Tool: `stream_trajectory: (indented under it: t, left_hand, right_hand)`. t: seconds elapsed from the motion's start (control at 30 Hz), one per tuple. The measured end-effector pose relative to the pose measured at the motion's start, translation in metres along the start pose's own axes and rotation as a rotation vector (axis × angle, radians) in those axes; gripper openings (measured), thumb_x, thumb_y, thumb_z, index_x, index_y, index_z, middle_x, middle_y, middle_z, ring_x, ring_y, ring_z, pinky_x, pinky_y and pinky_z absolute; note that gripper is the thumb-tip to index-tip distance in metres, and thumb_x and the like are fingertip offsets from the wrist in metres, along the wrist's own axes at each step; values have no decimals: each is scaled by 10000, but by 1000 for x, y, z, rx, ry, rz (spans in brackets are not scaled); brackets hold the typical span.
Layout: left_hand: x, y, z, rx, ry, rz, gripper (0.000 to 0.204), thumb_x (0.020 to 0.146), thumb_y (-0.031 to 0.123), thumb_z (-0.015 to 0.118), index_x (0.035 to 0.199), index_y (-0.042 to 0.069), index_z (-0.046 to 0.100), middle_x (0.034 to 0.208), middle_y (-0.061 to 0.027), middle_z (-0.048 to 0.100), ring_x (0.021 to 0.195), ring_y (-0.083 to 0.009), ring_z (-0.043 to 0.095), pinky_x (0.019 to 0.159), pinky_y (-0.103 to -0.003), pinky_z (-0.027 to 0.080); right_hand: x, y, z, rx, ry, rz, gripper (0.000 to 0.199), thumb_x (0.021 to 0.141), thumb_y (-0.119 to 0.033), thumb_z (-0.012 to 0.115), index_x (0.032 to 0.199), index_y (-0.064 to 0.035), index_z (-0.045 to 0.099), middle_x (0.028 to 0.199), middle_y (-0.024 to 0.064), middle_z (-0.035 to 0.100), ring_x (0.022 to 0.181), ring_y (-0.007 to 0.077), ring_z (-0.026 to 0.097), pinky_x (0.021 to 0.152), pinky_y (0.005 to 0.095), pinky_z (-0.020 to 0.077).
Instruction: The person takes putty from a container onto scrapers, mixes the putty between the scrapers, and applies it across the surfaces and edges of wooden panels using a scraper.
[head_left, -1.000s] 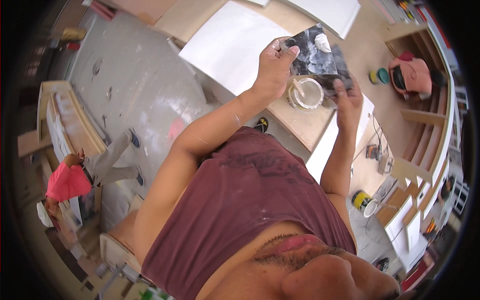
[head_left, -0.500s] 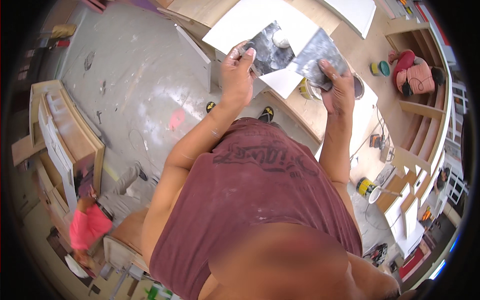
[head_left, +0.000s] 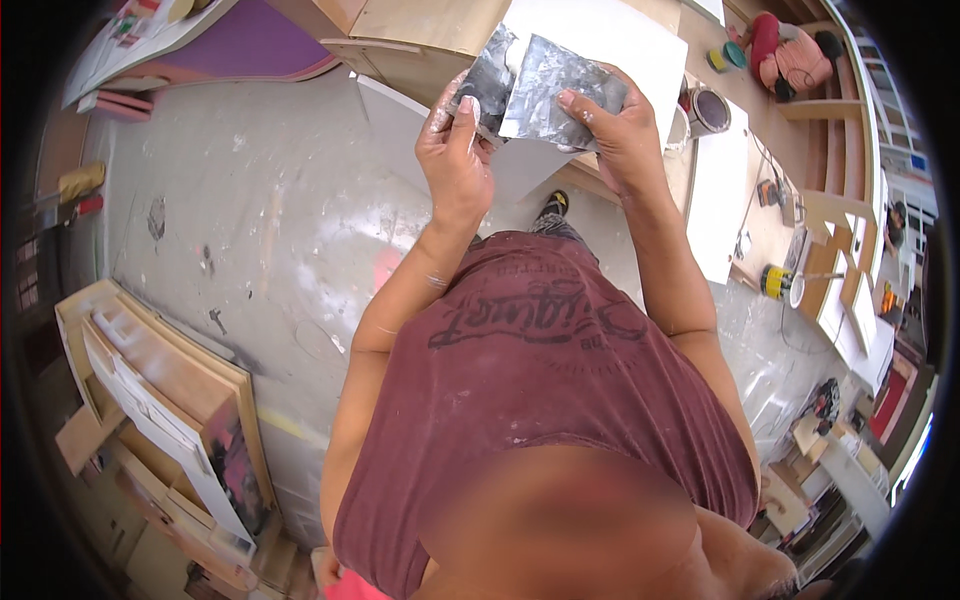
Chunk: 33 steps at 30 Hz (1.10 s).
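Observation:
My left hand [head_left: 458, 150] grips a thin, dark square putty spreader [head_left: 486, 88] by its near edge, thumb on top. A second square putty spreader [head_left: 552, 92], grey and smeared, is pinched in my right hand [head_left: 622, 122], thumb on its upper face. The right spreader overlaps the edge of the left one, and both are held in the air in front of a white panel [head_left: 640, 58]. White smears mark my fingers. The lump of white paste seen earlier on the left spreader does not show clearly now.
Past my right hand stand an open pot [head_left: 709, 110] and a pale bucket [head_left: 677, 128]. A wooden cabinet [head_left: 430, 25] lies ahead, stacked furniture parts [head_left: 170, 400] at left. One person [head_left: 790, 55] crouches at far right; pink clothing [head_left: 355, 586] shows at the lower edge.
The right spreader has moved left over the left one, closing the gap between them. The left spreader has turned steeper. My view has swung, shifting the floor and furniture.

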<state>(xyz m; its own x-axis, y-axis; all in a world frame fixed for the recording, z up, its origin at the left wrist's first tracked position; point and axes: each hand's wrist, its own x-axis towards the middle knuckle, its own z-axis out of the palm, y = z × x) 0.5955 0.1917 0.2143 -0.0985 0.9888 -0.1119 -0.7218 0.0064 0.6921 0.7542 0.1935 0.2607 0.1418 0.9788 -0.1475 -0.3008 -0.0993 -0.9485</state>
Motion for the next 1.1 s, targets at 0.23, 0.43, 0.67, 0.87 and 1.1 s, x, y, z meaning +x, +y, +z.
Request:
stream_trajectory:
  t: [0.23, 0.43, 0.67, 0.87, 1.1]
  left_hand:
    - [-13, 9, -25, 476, -61, -121, 336, 965, 65, 525, 1280, -52, 537, 1095, -91, 637, 915, -110, 624, 710, -219, 529]
    - [-16, 25, -75, 196, 162, -156, 347, 969, 73, 525, 1307, -2, 533, 942, -13, 639, 682, -32, 554, 514, -194, 407]
    - [-20, 38, -118, 124, 283, -87, 365, 982, 100, 506, 1323, -27, 477, 1086, -85, 626, 862, -142, 621, 660, -264, 508]
    - [-31, 34, -136, 86, 376, -76, 404, 983, 104, 506, 1341, -59, 414, 1214, -160, 559, 1042, -228, 607, 830, -357, 548]
    - [-25, 33, -138, 44, 392, -97, 401, 977, 99, 511, 1334, -59, 422, 1200, -159, 568, 1037, -219, 607, 815, -339, 547]
  right_hand:
    - [2, 22, 7, 4, 85, -27, 457, 792, -32, 729, 1195, 51, 531, 993, 111, 639, 840, 144, 637, 732, 261, 541]
    - [111, -22, -56, -923, 107, -565, 354, 832, -136, 652, 1175, -58, 622, 931, 121, 693, 841, 194, 669, 732, 354, 548]
    - [245, -32, -30, -1551, -159, -169, 393, 743, -113, 595, 1127, -61, 663, 1042, 207, 677, 999, 353, 644, 860, 425, 500]
    - [252, 12, -12, -1704, -181, -258, 377, 752, -26, 506, 1075, -76, 693, 1005, 220, 676, 985, 371, 638, 845, 436, 502]
    - [178, 22, -4, -1858, -324, -268, 520, 780, -13, 502, 1229, -245, 628, 982, 125, 699, 852, 308, 680, 721, 417, 547]
